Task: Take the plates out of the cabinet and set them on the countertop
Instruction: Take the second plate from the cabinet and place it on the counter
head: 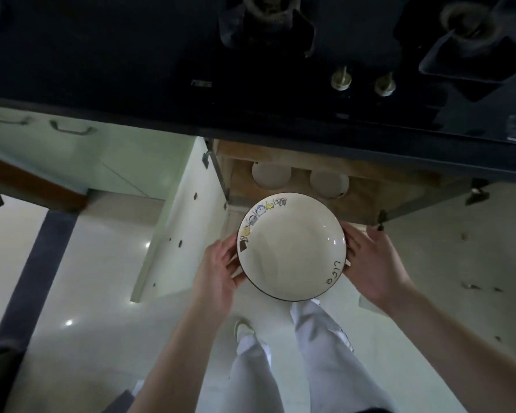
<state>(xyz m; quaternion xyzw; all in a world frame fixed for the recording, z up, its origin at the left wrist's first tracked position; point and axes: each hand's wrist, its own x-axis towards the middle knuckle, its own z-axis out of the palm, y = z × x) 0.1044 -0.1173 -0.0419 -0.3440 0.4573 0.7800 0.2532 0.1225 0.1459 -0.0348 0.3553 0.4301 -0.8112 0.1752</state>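
Forearms: both bare, reaching in from the near edge toward the middle, closest to the camera.
Plate [291,247]: white and round, with a dark rim, small coloured drawings along its far-left edge and the word "life" at its near-right edge; held level in the air between both hands, in front of the open cabinet, below the countertop edge and above the floor.
Left hand [218,271]: grips the plate's left rim, thumb on the upper face near the drawings, fingers curled underneath and mostly hidden.
Right hand [370,263]: grips the plate's right rim, thumb on the edge, fingers curled beneath; dark polish shows on one nail.
Cabinet [355,198]: open, just beyond the plate, with a wooden interior; its pale door [179,222] swings out to the left.
Dishes inside [271,174]: two white round pieces sit on the shelf, side by side, one far-left of the held plate and another [329,180] just beyond it; whether they are plates or bowls cannot be told.
Countertop [131,70]: dark and glossy, across the far part of the view, above the cabinet.
Stove: two burners [268,13] set in the dark surface, two metal knobs [341,80] near its front edge.
Drawers [42,129]: pale green with curved handles, far left.
Floor [87,293]: shiny pale tile with a dark stripe at left.
Legs [325,353]: light trousers below the plate.
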